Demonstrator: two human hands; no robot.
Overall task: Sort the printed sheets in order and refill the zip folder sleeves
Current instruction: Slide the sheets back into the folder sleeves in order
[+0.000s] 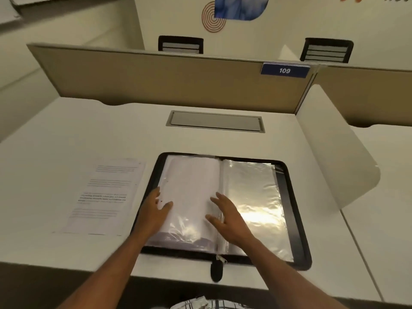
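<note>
Pressing left hand (156,208) flat on filled sleeve (191,181), fingers straight, slightly apart. Resting right hand (227,217) across centre of zip folder (293,219), fingers spread, gripping nothing. Lying open at desk (66,134) front edge, that folder. Sitting just left: printed sheets (104,195).

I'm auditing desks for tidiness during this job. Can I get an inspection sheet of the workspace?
Surface: white desk, closed grey hatch set in it.
Job's things: black zip folder lies open; left sleeve holds paper, right sleeve looks empty; printed sheets lie left of it.
Clutter: nothing seen.
Grips: left hand rests on the left sleeve's outer edge; right hand lies flat over the spine.
Cables: nothing seen.
Surroundings: beige partition with tag 109; chair backs beyond.
</note>
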